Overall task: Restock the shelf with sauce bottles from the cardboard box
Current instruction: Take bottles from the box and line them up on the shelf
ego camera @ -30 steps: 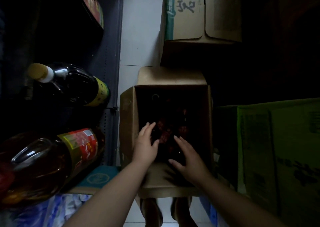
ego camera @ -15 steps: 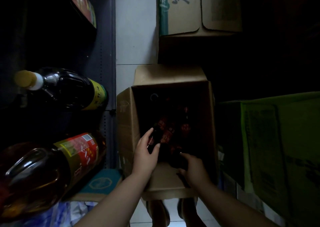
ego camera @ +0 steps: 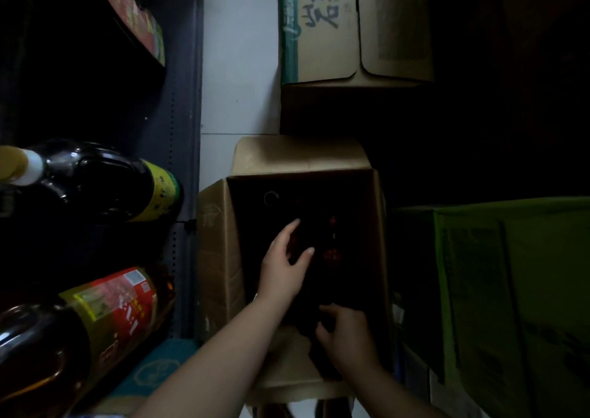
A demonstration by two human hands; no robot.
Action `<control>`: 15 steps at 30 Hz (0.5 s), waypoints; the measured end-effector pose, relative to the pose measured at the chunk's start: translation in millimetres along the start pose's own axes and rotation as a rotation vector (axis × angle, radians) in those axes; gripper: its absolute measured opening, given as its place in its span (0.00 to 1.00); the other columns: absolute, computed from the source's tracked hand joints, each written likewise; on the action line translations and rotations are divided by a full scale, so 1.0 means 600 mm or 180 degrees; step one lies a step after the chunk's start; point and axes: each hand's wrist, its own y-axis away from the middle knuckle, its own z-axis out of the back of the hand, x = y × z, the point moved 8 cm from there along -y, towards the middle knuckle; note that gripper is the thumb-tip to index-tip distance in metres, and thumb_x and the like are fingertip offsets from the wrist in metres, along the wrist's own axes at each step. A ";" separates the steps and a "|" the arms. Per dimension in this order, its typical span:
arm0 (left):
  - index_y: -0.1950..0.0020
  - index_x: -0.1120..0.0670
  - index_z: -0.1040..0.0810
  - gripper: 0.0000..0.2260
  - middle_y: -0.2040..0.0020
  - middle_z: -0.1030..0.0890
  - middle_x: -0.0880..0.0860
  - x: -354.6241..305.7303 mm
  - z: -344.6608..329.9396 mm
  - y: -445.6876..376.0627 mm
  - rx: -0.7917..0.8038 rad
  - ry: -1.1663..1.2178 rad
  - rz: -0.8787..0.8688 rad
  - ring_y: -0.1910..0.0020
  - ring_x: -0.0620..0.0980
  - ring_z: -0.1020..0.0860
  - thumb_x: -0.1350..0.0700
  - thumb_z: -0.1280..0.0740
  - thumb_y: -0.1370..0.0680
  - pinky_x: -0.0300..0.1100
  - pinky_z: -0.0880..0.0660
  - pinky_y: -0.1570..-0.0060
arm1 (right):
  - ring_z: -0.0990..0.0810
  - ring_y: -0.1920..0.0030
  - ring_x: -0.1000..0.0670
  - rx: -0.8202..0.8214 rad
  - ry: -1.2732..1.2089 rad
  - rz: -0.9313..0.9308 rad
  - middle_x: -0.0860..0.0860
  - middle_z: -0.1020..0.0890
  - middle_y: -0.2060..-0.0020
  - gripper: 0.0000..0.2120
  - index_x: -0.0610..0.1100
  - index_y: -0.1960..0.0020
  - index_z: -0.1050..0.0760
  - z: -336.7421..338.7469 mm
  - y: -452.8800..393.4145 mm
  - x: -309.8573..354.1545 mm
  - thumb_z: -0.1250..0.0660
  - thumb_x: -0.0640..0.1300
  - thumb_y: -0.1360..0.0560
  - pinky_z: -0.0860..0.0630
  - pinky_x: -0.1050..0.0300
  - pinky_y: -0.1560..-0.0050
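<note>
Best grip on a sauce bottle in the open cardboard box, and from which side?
Probably from straight above, round the neck or upper body. The sauce bottles sit deep in the cardboard box, whose walls block any side approach. The left hand already curls round one dark bottle that way; the right hand is curled over another. Their pose is too dark to confirm.

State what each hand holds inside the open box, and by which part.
Left hand grips a dark sauce bottle; right hand curls on another dark bottle. Which part: too dark.
</note>
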 end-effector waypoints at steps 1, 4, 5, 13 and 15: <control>0.29 0.43 0.32 0.26 0.30 0.28 0.50 -0.008 -0.016 -0.010 0.0081 -0.0059 -0.0004 0.30 0.48 0.31 0.57 0.30 0.24 0.46 0.34 0.29 | 0.22 0.42 0.54 -0.0019 -0.0003 0.0037 0.50 0.18 0.44 0.15 0.44 0.41 0.21 0.001 0.000 0.001 0.35 0.38 0.27 0.35 0.71 0.45; 0.27 0.50 0.34 0.26 0.31 0.27 0.51 -0.020 -0.060 -0.037 0.0308 -0.0188 0.0103 0.30 0.50 0.31 0.55 0.30 0.24 0.42 0.34 0.31 | 0.24 0.39 0.55 -0.0074 0.0007 0.0039 0.52 0.19 0.42 0.16 0.47 0.39 0.22 0.004 -0.006 -0.002 0.36 0.39 0.26 0.35 0.69 0.40; 0.27 0.50 0.34 0.27 0.31 0.27 0.52 -0.018 -0.070 -0.045 0.0324 -0.0128 0.0181 0.30 0.50 0.30 0.55 0.30 0.24 0.42 0.34 0.32 | 0.24 0.39 0.56 -0.0086 0.0022 0.0034 0.53 0.20 0.41 0.16 0.47 0.39 0.22 0.003 -0.008 -0.004 0.36 0.39 0.26 0.34 0.67 0.37; 0.25 0.47 0.39 0.28 0.28 0.30 0.51 0.013 -0.114 -0.077 0.0506 -0.0092 0.0335 0.30 0.52 0.31 0.55 0.33 0.22 0.35 0.33 0.40 | 0.19 0.49 0.57 -0.0517 -0.0325 0.0037 0.55 0.16 0.51 0.12 0.52 0.48 0.19 -0.004 -0.018 -0.035 0.31 0.40 0.29 0.27 0.68 0.46; 0.25 0.48 0.39 0.28 0.27 0.32 0.50 0.021 -0.115 -0.081 0.0627 -0.0235 0.0203 0.28 0.50 0.33 0.57 0.33 0.22 0.30 0.36 0.42 | 0.19 0.51 0.58 -0.0708 -0.0464 0.0159 0.56 0.17 0.53 0.13 0.57 0.54 0.20 -0.003 -0.017 -0.038 0.28 0.40 0.31 0.28 0.69 0.47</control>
